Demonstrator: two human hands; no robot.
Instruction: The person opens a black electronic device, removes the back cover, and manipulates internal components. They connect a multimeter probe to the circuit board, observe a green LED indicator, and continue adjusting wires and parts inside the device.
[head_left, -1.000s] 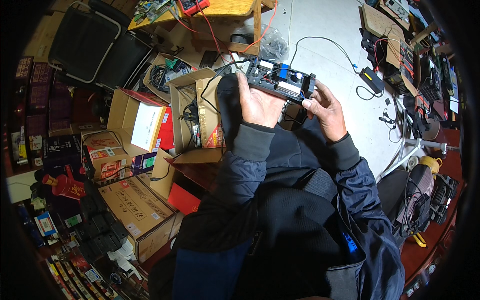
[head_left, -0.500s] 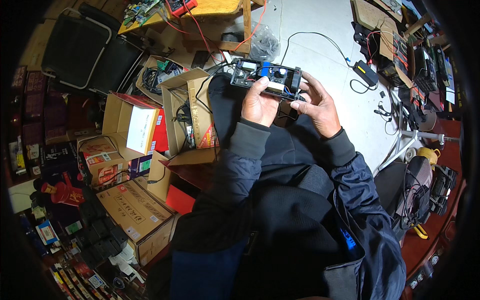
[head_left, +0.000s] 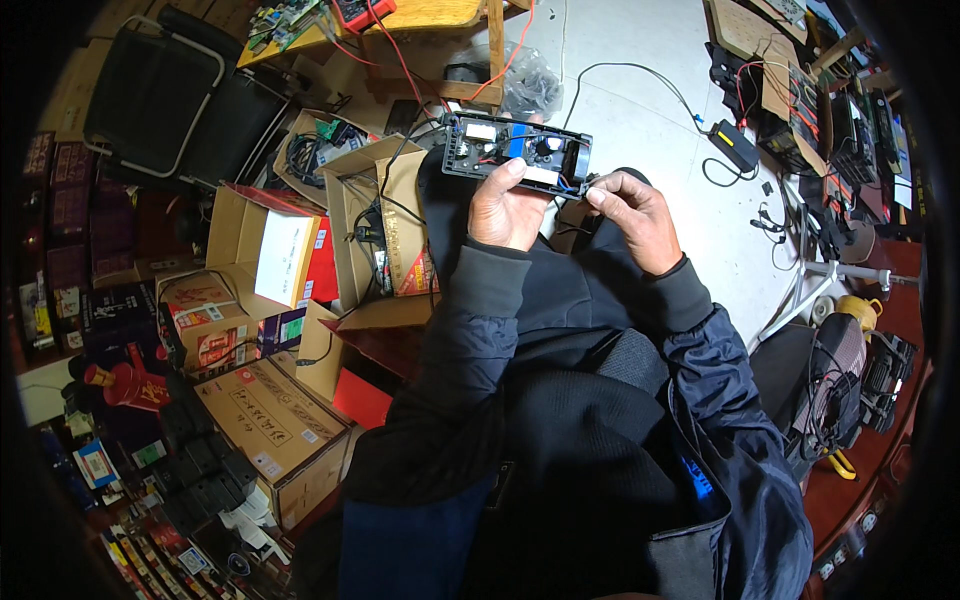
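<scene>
Over my lap, my left hand (head_left: 507, 207) holds an opened black power supply (head_left: 460, 168), thumb on its near edge and fingers underneath. Its rectangular case is open upward, baring a circuit board with a blue part (head_left: 517, 141), pale blocks and thin wires. At the case's near right corner my right hand (head_left: 640, 218) is closed in a pinch, thumb against forefinger. Whatever lies between those fingertips is small and dark, and I cannot make it out. A black cable (head_left: 384, 178) hangs from the left end of the case.
Open cardboard boxes (head_left: 352, 240) with cables stand on the left, near a closed carton (head_left: 265, 425). A black chair (head_left: 165, 105) is at the far left. Ahead is a wooden table (head_left: 430, 14) with red leads. A black adapter (head_left: 733, 148) lies on the pale floor at right.
The power supply has shifted slightly left and nearer with my left hand. My right hand has gone from gripping its right end with spread fingers to a pinch at the near corner.
</scene>
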